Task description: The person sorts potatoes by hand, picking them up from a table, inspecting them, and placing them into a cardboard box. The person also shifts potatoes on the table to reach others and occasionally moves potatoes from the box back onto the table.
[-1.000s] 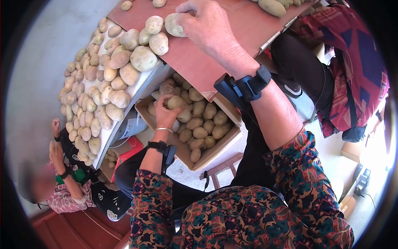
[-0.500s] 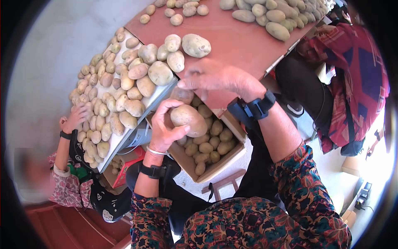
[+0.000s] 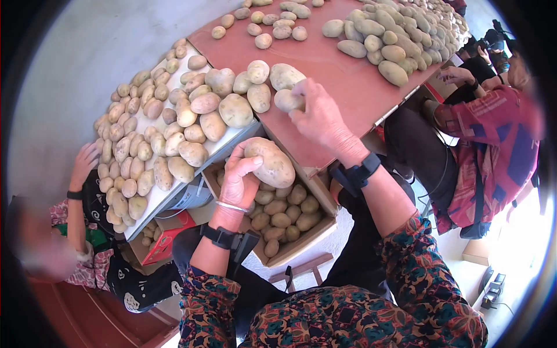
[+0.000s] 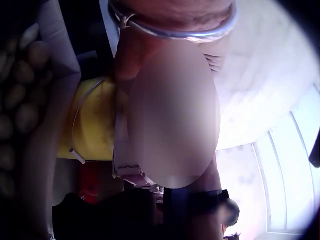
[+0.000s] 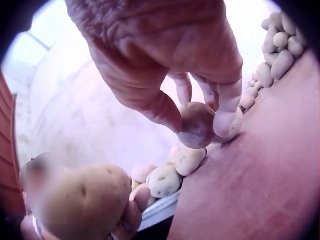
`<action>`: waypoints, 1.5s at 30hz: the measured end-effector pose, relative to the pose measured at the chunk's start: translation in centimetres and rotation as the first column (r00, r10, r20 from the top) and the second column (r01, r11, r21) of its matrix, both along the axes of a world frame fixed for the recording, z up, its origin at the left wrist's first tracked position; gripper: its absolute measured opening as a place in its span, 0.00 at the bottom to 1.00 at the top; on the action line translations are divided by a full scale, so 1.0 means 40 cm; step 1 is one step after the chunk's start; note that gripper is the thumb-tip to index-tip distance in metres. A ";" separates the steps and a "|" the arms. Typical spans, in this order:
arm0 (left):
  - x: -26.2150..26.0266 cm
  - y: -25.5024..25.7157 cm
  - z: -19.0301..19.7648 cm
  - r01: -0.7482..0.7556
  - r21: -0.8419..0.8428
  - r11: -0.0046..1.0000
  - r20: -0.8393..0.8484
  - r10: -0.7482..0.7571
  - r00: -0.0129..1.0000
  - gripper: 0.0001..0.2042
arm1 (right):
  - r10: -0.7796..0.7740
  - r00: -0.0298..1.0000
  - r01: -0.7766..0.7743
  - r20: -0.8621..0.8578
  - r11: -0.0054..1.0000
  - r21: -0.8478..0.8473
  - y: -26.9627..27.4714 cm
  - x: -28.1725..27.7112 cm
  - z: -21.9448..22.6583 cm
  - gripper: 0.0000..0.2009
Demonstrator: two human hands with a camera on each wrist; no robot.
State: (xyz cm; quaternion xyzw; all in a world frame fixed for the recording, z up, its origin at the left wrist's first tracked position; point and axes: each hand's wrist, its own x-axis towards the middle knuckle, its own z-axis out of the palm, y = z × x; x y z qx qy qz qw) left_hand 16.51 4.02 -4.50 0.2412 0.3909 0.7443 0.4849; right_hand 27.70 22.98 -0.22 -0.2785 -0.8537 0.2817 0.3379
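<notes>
My left hand [image 3: 237,184] grips a large potato [image 3: 271,163] above a cardboard box [image 3: 301,246] of potatoes, thumb across its top. Over the near corner of the red tabletop, my right hand [image 3: 324,119] pinches a smaller potato [image 3: 286,100]. That potato is right beside a big pale potato [image 3: 285,75] on the red top. The right wrist view shows thumb and fingertips around the smaller potato [image 5: 195,125], with the large potato [image 5: 95,195] at lower left. In the left wrist view a blurred patch hides the held potato.
Many potatoes [image 3: 139,148] cover a white tabletop [image 3: 152,216] to the left. A big heap [image 3: 400,40] and a small group [image 3: 281,26] lie farther back on the red tabletop [image 3: 342,81]. One person sits at left, another in a red patterned top [image 3: 481,145] at right.
My left hand has lifted the large potato from the box. My right hand drew back from the red top towards the left hand, then returned there with a smaller potato.
</notes>
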 end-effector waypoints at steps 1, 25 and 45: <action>-0.008 -0.003 -0.004 -0.036 -0.001 0.999 0.065 0.036 0.997 0.24 | 0.052 0.992 -0.053 0.116 0.999 0.010 -0.013 0.001 -0.004 0.16; -0.053 -0.038 0.013 -0.194 -0.055 0.979 0.255 0.202 0.946 0.22 | -0.023 0.903 -0.070 0.429 0.977 0.200 -0.050 -0.053 0.023 0.20; -0.062 -0.056 0.026 -0.210 -0.030 0.977 0.220 0.211 0.952 0.24 | -0.120 0.933 0.069 0.339 0.985 0.160 -0.037 -0.106 -0.013 0.20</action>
